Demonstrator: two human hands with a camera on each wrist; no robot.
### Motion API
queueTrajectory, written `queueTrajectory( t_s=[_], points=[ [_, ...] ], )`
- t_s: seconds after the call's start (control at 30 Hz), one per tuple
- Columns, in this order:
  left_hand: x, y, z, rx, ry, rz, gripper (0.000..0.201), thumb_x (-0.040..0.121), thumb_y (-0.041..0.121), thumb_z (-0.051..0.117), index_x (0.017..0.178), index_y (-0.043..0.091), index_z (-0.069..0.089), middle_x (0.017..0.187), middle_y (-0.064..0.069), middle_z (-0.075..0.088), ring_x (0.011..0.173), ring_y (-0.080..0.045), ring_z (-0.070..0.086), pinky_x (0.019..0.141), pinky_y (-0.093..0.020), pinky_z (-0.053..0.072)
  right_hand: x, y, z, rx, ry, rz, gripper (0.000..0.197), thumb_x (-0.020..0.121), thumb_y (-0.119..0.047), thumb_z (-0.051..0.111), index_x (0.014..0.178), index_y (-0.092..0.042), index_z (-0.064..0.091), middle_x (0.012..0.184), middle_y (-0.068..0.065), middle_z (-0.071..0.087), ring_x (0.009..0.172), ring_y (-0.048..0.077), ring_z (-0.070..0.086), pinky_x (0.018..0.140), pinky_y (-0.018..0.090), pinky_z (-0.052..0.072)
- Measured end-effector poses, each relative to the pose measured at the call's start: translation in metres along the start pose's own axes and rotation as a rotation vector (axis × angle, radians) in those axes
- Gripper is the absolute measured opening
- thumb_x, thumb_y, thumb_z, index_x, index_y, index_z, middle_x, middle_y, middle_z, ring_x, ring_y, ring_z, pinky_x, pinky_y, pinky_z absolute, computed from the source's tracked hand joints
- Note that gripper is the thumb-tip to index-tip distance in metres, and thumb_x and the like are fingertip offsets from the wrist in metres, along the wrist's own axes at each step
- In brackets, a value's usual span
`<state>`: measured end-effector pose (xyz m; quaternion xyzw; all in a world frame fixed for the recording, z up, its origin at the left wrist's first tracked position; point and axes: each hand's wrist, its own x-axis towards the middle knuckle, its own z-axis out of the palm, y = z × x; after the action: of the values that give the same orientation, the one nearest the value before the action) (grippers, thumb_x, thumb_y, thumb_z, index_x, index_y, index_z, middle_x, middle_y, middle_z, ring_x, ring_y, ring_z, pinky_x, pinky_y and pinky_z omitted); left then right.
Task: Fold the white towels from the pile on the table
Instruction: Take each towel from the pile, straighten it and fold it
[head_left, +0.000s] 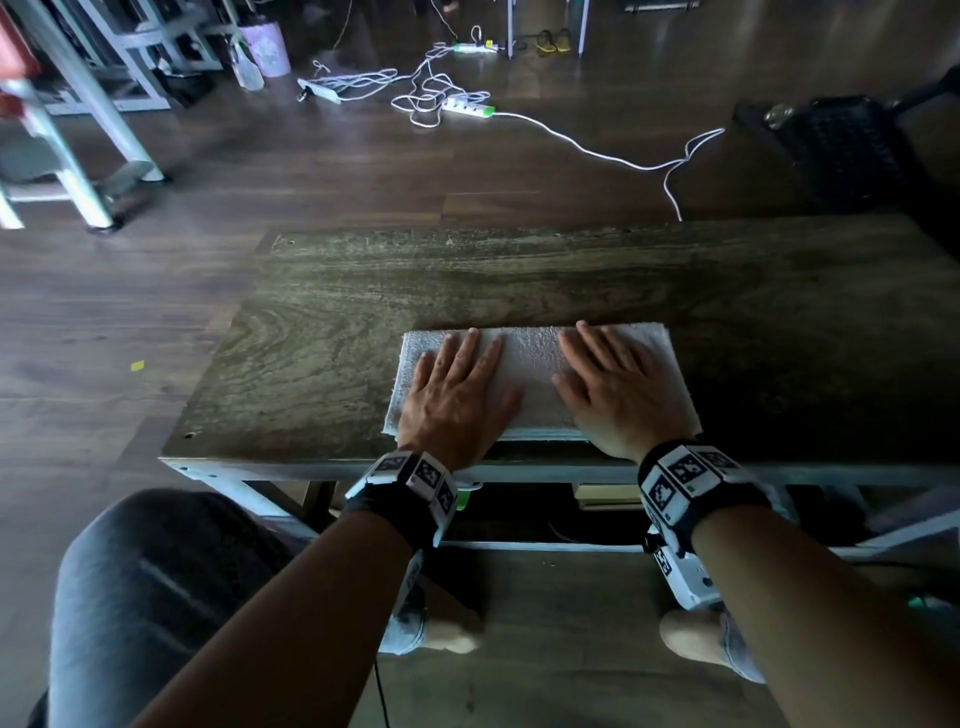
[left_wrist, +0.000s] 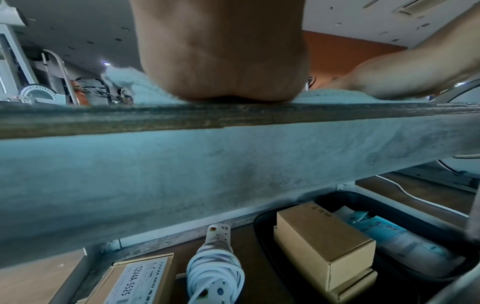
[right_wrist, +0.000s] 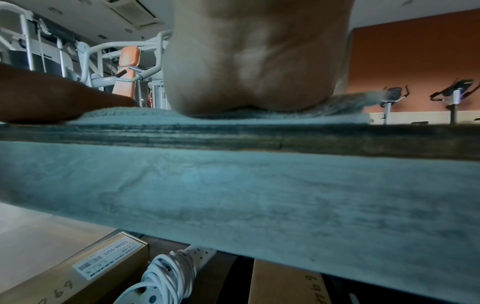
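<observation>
While hands hide them, wrist views show boxes (left_wrist: 322, 244).

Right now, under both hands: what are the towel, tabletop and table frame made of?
Towel: looks like white cotton terry, with a looped nubby pile, folded in layers.
Tabletop: dark wood or wood-look laminate, matte, with swirling grain and a worn near edge.
Table frame: probably metal painted pale grey, scuffed.
Left hand and right hand press flat on the towel.

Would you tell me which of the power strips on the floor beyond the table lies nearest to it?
The green-ended power strip, with its white cable trailing right toward the table; the others lie farther off.
</observation>
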<state>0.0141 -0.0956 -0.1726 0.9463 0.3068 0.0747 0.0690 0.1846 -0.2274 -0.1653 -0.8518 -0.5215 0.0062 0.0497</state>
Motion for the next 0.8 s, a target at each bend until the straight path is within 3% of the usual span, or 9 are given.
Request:
queueTrajectory(
  t_s=[0.33,0.53,0.7,0.8],
  points=[
    [-0.006,-0.005,0.002,-0.003,0.014,-0.061,0.073,0.091,0.071,0.011,0.154,0.035,0.004,0.163,0.005,0.002,0.15,-0.014,-0.003,0.122,-0.041,0.003,-0.006,0.019,-0.001,0.085,-0.068,0.146,0.065,0.099,-0.059,0.007,0.157,-0.032,0.003,0.166,-0.008,-0.006,0.152,0.014,-0.01,0.123,0.047,0.0],
    [-0.018,-0.014,0.0,0.01,0.06,-0.093,0.076,0.092,0.069,0.012,0.155,0.027,0.005,0.163,0.005,0.003,0.15,-0.013,0.0,0.122,-0.041,0.007,-0.008,0.024,-0.001,0.122,-0.085,0.22,0.065,0.099,-0.059,0.009,0.157,-0.032,0.002,0.166,-0.011,-0.009,0.151,0.011,-0.014,0.122,0.05,0.0],
    [-0.023,-0.02,-0.004,-0.012,0.003,-0.158,0.086,0.088,0.072,0.009,0.155,0.018,0.003,0.163,0.001,0.0,0.15,-0.015,-0.001,0.122,-0.044,0.01,-0.013,0.035,-0.002,0.19,-0.082,0.304,0.06,0.102,-0.053,0.01,0.157,-0.033,0.001,0.165,-0.011,-0.01,0.152,0.015,-0.01,0.122,0.051,0.0],
    [-0.024,-0.019,-0.008,-0.017,-0.03,-0.18,0.088,0.088,0.072,0.012,0.155,0.016,0.001,0.163,0.0,-0.003,0.15,-0.016,-0.004,0.122,-0.045,0.007,-0.017,0.04,-0.005,0.227,-0.13,0.362,0.058,0.102,-0.05,0.01,0.156,-0.036,-0.005,0.165,-0.007,-0.014,0.152,0.019,-0.015,0.122,0.051,-0.003]
  ],
)
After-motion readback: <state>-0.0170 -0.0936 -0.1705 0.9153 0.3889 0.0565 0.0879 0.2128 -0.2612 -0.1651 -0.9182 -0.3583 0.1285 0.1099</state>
